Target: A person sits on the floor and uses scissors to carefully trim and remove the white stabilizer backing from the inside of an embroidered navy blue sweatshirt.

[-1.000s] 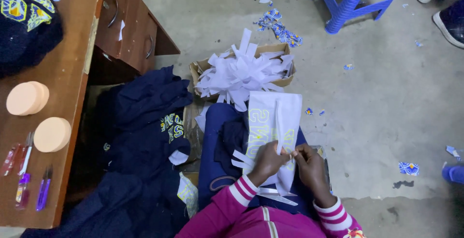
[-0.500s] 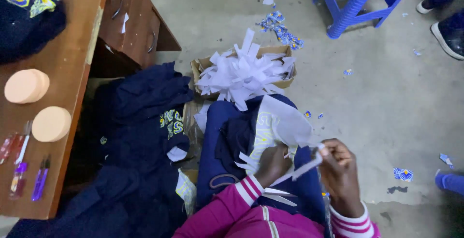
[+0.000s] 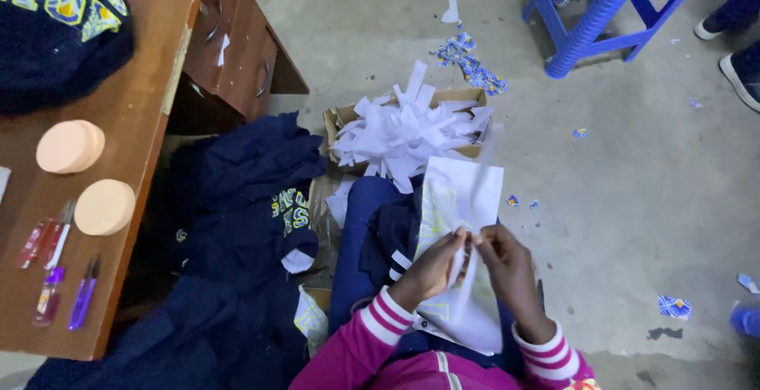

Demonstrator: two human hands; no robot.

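Hands had come back together over the lap: the left hand (image 3: 434,267) and the right hand (image 3: 507,267) met fingertip to fingertip, both pinched shut on a narrow white strip (image 3: 465,275) at the middle of the white backing sheet (image 3: 463,200) that lay on dark blue fabric (image 3: 380,239) across the knees. Half a second earlier the right hand had been swung out to the side, drawing a long strip away from the sheet; that strip was no longer stretched out, so one peel seemed finished and a fresh edge was being picked at. A faint blur near the cardboard box (image 3: 340,117) of white paper scraps (image 3: 408,133) might have been the cast-off strip, though I could not tell. On the desk (image 3: 134,136) at the left, the two peach discs (image 3: 71,146) had not moved.
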